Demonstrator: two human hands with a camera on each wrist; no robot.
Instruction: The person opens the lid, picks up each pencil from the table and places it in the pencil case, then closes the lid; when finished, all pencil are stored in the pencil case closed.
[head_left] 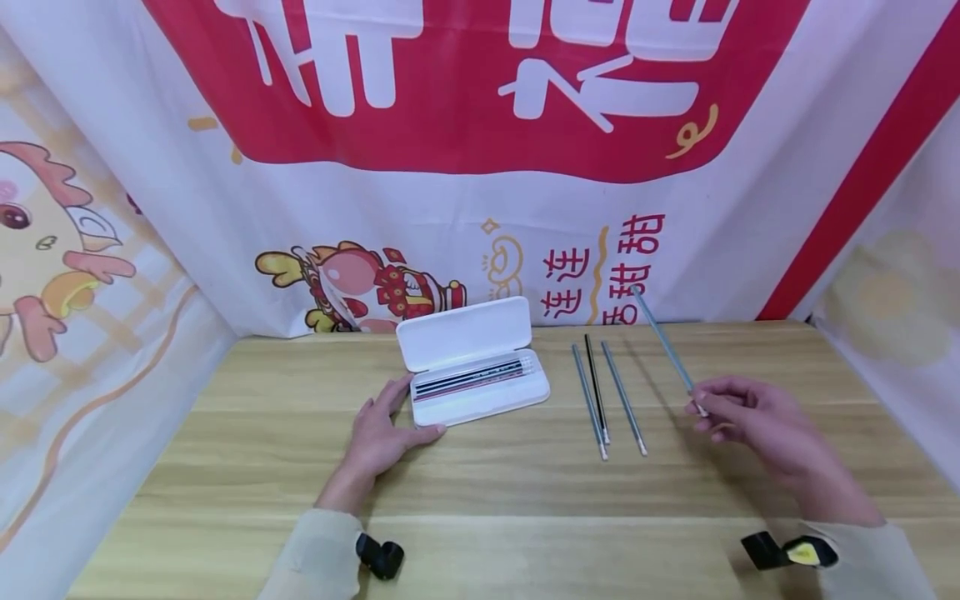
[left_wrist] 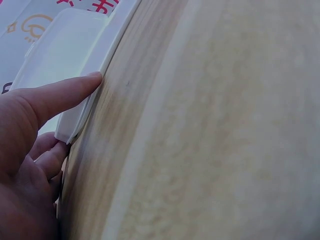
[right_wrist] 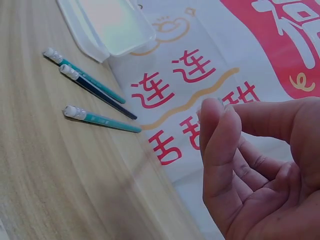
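A white pencil case [head_left: 480, 408] stands with its lid [head_left: 467, 333] raised; several dark and reddish pencils [head_left: 468, 379] lie inside it. My left hand [head_left: 381, 437] holds the case's left end, thumb at the front edge and fingers along the side. Above the table on the right, my right hand [head_left: 750, 417] pinches a teal pencil [head_left: 663, 340] near its white eraser end, the other end tilted up and away. In the right wrist view that pencil is mostly hidden behind the fingertips. Between case and right hand lie two teal pencils [head_left: 624, 398] [head_left: 589, 402] and a black pencil [head_left: 596, 387].
The wooden table [head_left: 525, 533] meets a printed cloth [head_left: 465, 225] hanging along its back edge. More printed cloth [head_left: 82, 333] hangs on the left, and another on the right. Black devices are worn at both wrists.
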